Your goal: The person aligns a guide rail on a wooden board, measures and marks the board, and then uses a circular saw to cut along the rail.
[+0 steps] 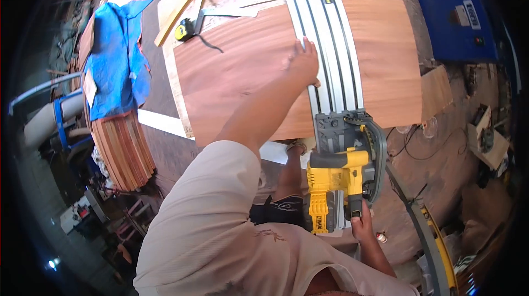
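The reddish wood panel [237, 70] spreads across the upper middle of the frame, over a paler sheet. At the left, a blue tarp [113, 59] drapes over the upper part of a stack of boards [122, 153], whose lower ends show. A blue metal case [449, 20] stands shut at the upper right. The grooved guide rail [337, 53] crosses my panel, and my left hand [306, 66] lies at its left edge, fingers a little apart. Below centre, the yellow saw [330, 177] sits on the rail; my right hand [361, 225] has its fingers closed round the rear handle. At the right edge, an open wooden box [494, 151] holds a dark tool, too blurred to name. My tape measure [184, 30] rests by the panel's upper left corner.
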{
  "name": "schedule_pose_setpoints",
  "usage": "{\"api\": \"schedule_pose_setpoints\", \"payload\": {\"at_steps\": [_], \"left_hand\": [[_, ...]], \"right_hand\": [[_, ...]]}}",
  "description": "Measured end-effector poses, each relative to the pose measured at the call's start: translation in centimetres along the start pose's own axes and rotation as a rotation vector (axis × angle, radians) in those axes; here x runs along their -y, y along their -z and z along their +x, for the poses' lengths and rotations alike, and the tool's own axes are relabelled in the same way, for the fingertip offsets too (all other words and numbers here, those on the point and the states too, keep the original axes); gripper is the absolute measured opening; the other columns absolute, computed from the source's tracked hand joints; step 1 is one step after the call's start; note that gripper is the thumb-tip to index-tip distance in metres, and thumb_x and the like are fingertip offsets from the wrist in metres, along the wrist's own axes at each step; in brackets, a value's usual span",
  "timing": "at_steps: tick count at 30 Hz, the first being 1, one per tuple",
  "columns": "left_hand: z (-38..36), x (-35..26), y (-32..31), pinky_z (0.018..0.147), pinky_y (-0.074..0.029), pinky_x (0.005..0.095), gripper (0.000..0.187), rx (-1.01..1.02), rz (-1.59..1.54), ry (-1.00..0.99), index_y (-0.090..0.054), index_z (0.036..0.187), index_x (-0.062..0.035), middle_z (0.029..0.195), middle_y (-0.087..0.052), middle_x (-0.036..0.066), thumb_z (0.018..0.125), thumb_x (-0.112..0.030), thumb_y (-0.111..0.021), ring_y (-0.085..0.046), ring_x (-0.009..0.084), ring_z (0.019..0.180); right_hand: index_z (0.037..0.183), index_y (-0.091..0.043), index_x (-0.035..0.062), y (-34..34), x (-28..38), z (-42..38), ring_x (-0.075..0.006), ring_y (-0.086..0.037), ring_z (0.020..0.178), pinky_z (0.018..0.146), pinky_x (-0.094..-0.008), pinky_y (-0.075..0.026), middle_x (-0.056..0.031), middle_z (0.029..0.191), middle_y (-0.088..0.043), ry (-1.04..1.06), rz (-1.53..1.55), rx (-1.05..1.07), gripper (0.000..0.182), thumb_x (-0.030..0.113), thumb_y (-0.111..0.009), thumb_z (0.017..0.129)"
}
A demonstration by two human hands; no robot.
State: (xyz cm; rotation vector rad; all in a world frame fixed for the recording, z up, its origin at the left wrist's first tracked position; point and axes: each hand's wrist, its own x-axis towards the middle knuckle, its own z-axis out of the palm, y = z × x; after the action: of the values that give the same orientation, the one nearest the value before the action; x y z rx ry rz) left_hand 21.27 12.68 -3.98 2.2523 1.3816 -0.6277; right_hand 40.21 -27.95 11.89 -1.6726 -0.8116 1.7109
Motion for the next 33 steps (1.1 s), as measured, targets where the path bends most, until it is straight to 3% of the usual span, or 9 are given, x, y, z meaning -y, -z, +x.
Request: {"api": "schedule_pose_setpoints", "payload": {"at_steps": [10, 14, 15, 19, 25, 33], "left_hand": [[-0.3, -0.6, 0.7, 0.105, -0.043, 0.0511, 0.131, 0.042, -0.010, 0.009, -0.010, 0.147, 0.0103, 0.153, -0.008, 0.034, 0.059, -0.043, -0.089, -0.010, 0.0491, 0.143], [0.2, -0.8, 0.4, 0.108, -0.040, 0.0484, 0.133, 0.052, -0.001, 0.009, -0.008, 0.147, 0.0119, 0.154, -0.006, 0.035, 0.057, -0.042, -0.090, -0.009, 0.0488, 0.143], [0.2, -1.0, 0.5, 0.109, -0.038, 0.0476, 0.133, 0.058, 0.002, 0.032, -0.007, 0.147, 0.0120, 0.154, -0.005, 0.035, 0.057, -0.042, -0.090, -0.009, 0.0490, 0.143], [0.5, -0.7, -0.2, 0.113, -0.032, 0.0454, 0.134, 0.064, 0.031, 0.045, -0.006, 0.147, 0.0125, 0.153, -0.004, 0.036, 0.057, -0.043, -0.089, -0.008, 0.0493, 0.143], [0.5, -1.1, 0.0, 0.112, -0.035, 0.0443, 0.135, 0.070, 0.115, 0.032, -0.005, 0.146, 0.0140, 0.153, -0.003, 0.037, 0.060, -0.049, -0.087, -0.008, 0.0508, 0.143], [0.7, -1.5, 0.8, 0.111, -0.035, 0.0444, 0.133, 0.102, 0.114, 0.028, -0.005, 0.146, 0.0141, 0.152, -0.003, 0.038, 0.060, -0.046, -0.088, -0.011, 0.0508, 0.142]], "right_hand": [[0.130, -0.046, -0.0027, 0.5, -0.1, 0.4, -0.0210, -0.052, 0.106, 0.093, -0.0323, -0.041, -0.0129, 0.116, -0.053, 0.043, 0.020, 0.077, 0.071, 0.050, -0.064, 0.087], [0.133, -0.045, -0.0010, 0.3, 0.1, 0.6, -0.0264, -0.052, 0.113, 0.097, -0.0360, -0.040, -0.0166, 0.120, -0.052, 0.058, 0.053, 0.056, 0.064, 0.036, -0.067, 0.085], [0.132, -0.046, 0.0001, 0.3, -0.5, 0.3, -0.0319, -0.052, 0.113, 0.098, -0.0391, -0.040, -0.0188, 0.119, -0.053, 0.067, 0.005, 0.035, 0.060, 0.030, -0.067, 0.083], [0.128, -0.049, 0.0012, 0.4, 0.4, 0.4, -0.0380, -0.052, 0.111, 0.096, -0.0431, -0.041, -0.0211, 0.117, -0.055, 0.093, -0.054, 0.021, 0.056, 0.028, -0.068, 0.082], [0.128, -0.050, 0.0014, 0.3, 0.4, 0.3, -0.0385, -0.051, 0.113, 0.097, -0.0435, -0.041, -0.0211, 0.119, -0.055, 0.115, -0.098, -0.012, 0.058, 0.027, -0.069, 0.080], [0.130, -0.049, 0.0013, 0.0, -0.5, 0.0, -0.0352, -0.051, 0.115, 0.098, -0.0408, -0.041, -0.0202, 0.119, -0.055, 0.044, -0.036, -0.018, 0.059, 0.026, -0.068, 0.080]]}}
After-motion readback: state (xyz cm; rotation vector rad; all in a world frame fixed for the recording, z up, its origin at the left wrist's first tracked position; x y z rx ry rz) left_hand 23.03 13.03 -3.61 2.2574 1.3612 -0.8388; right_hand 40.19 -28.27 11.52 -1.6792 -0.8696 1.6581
